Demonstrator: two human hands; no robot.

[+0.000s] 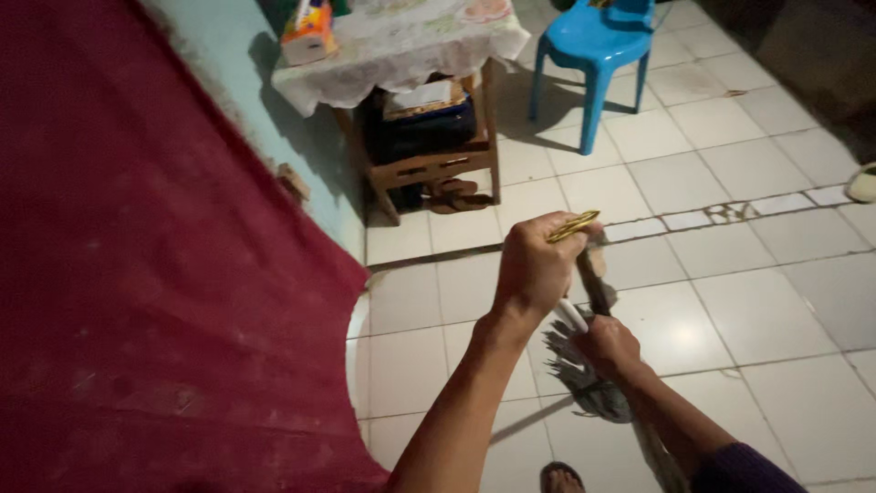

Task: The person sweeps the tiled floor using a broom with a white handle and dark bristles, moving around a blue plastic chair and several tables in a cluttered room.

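My left hand [534,265] is closed around the top of a broom handle [593,278], and a gold-coloured end [573,225] sticks out above the fist. Just below it, my right hand [607,347] grips the same handle lower down. A short white section of the handle [571,316] shows between the two hands. The broom's grey bristles [570,370] fan out under my right hand over the white tiled floor [730,274]. My bare toes [558,477] show at the bottom edge.
A large dark red cloth [155,274] fills the left side. Behind it stand a wooden table [438,164] under a white cloth, a box [308,32] on top, sandals [456,194] beneath, and a blue plastic chair [598,46].
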